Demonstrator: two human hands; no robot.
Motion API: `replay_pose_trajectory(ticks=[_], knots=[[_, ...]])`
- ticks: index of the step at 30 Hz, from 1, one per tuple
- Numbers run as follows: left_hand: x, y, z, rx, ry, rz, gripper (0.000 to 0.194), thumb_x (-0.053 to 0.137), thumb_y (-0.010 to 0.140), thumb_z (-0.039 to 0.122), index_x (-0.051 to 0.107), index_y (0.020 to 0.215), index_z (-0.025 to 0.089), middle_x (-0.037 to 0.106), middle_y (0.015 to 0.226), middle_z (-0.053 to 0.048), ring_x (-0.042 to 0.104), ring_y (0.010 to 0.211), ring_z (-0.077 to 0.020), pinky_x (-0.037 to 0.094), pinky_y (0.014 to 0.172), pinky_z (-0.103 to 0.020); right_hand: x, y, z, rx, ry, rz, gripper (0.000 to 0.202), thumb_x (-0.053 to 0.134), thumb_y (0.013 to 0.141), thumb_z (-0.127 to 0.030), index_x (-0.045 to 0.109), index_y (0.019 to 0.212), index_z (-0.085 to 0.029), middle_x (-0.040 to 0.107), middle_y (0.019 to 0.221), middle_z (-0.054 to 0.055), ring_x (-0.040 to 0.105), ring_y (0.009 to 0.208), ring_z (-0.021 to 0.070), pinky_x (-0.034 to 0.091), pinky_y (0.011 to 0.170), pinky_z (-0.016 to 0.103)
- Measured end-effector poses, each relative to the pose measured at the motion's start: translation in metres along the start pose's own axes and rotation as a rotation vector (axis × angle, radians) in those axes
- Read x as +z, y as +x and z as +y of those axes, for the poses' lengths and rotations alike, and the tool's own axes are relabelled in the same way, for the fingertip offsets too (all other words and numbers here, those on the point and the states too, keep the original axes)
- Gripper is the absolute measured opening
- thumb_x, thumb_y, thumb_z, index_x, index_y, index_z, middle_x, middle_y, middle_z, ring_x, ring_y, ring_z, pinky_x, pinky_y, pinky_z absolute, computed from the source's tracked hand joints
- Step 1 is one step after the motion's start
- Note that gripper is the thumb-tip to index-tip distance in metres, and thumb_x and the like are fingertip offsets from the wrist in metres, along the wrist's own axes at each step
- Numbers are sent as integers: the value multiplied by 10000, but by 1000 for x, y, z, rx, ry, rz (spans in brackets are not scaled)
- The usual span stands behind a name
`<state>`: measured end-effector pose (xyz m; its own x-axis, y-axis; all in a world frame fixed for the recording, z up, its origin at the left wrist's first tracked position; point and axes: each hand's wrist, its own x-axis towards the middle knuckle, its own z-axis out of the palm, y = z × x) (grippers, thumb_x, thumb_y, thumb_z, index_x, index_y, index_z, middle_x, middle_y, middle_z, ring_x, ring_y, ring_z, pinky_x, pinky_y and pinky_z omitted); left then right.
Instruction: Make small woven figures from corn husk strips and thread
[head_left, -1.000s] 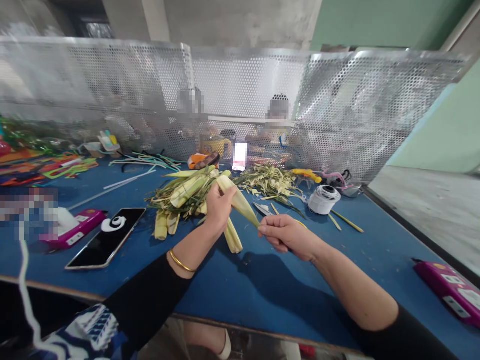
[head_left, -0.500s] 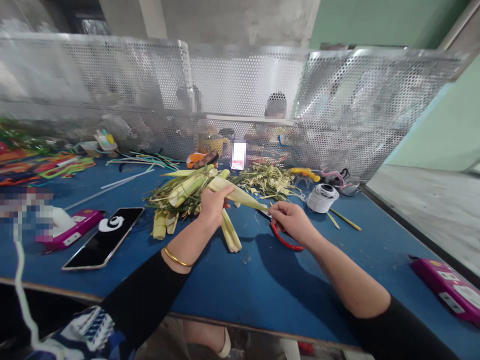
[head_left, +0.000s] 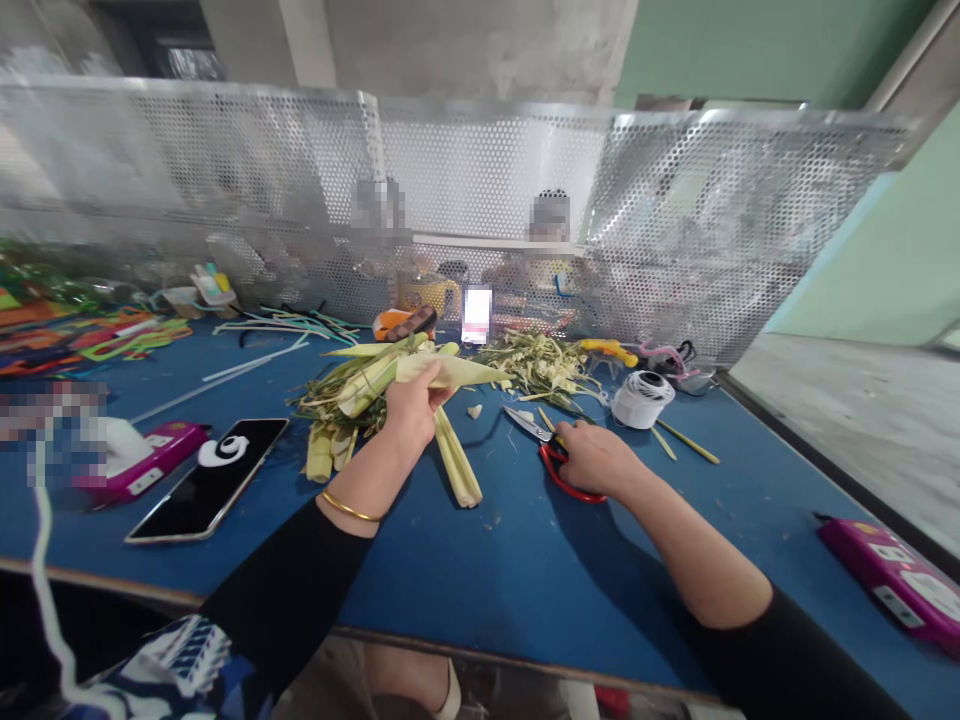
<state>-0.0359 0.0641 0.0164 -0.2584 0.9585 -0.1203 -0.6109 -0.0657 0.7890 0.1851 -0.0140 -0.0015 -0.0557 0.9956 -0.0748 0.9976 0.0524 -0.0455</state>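
A pale green-yellow corn husk (head_left: 472,373) is pinched in my left hand (head_left: 411,405), its pointed end stretching to the right. My right hand (head_left: 596,458) has its fingers curled over the red-handled scissors (head_left: 566,482), which lie on the table with their metal blades pointing up and left. By those fingertips a thin yellowish strip (head_left: 546,418) shows. Behind and left of my left hand lies a heap of husks (head_left: 367,382). One folded husk piece (head_left: 457,465) rests on the table just below that hand.
Shredded husk scraps (head_left: 544,362) lie beyond my hands. A white twine spool (head_left: 643,400) stands right of the scissors. The blue table (head_left: 480,580) also carries a large phone (head_left: 214,485), a lit phone (head_left: 477,314) and purple power strips (head_left: 892,580). A perforated metal screen (head_left: 487,170) closes the back.
My right hand has left the husk's tip and come down onto the scissors handles. My left hand has shifted slightly left with the husk, whose tip now hangs free.
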Motion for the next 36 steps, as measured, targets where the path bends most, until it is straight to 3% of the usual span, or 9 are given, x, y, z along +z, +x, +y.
replay_pose_trajectory(ticks=[3,6,9,11,14,17,21,32,36], knots=[[-1,2,2,15,-4,5,135,704,688,84,632,756,177,683,769,-16,639,662,-120,528,513,-192,1,5,2,18,97,-3,315,602,719,-195,614,1022,-113,686,938,202,651,909,346,447,709,373],[-3,6,4,31,-29,33,142,697,697,79,630,762,186,680,763,-4,642,664,-118,541,536,-211,0,8,1,21,296,-13,248,532,791,-241,613,1014,-168,694,819,96,672,763,249,485,673,340],[-3,8,7,39,-50,66,145,689,711,74,625,773,189,684,784,-12,649,679,-123,544,538,-206,0,6,-5,44,966,-71,244,568,768,-237,586,1006,-183,633,664,-1,633,579,162,523,642,313],[-3,10,9,45,-62,83,149,688,715,73,621,784,187,686,799,-20,651,682,-125,541,530,-193,0,4,-8,23,1430,-128,243,654,737,-286,587,946,-181,618,656,-14,633,580,148,540,677,313],[-3,12,10,70,-89,116,145,696,714,81,621,793,177,682,818,-26,639,645,-115,534,506,-186,0,0,-9,-65,1723,-213,308,687,755,-459,607,888,-193,622,698,-3,650,650,151,546,731,317],[-3,13,10,90,-115,139,137,702,711,85,619,785,165,677,826,-27,628,616,-104,528,491,-184,-1,-2,-8,-140,1792,-291,396,617,797,-577,634,927,-203,623,727,8,645,679,155,541,767,336],[-2,10,9,88,-110,113,149,707,704,79,628,799,162,677,805,-26,629,612,-109,525,488,-184,-2,-4,-10,-178,1796,-359,506,537,805,-669,661,952,-201,604,664,8,589,559,139,542,720,353],[0,0,-2,21,0,-7,149,707,685,87,640,809,136,666,790,-31,612,618,-113,504,496,-199,-4,-3,-15,-54,1682,-203,489,561,773,-683,623,838,-203,557,590,-27,499,441,99,543,597,317],[-1,2,-4,15,21,-18,145,707,684,98,641,801,152,672,803,-31,615,622,-113,499,491,-200,0,0,-17,-83,1649,-136,489,590,753,-675,600,825,-191,493,565,-66,374,372,49,502,513,261]])
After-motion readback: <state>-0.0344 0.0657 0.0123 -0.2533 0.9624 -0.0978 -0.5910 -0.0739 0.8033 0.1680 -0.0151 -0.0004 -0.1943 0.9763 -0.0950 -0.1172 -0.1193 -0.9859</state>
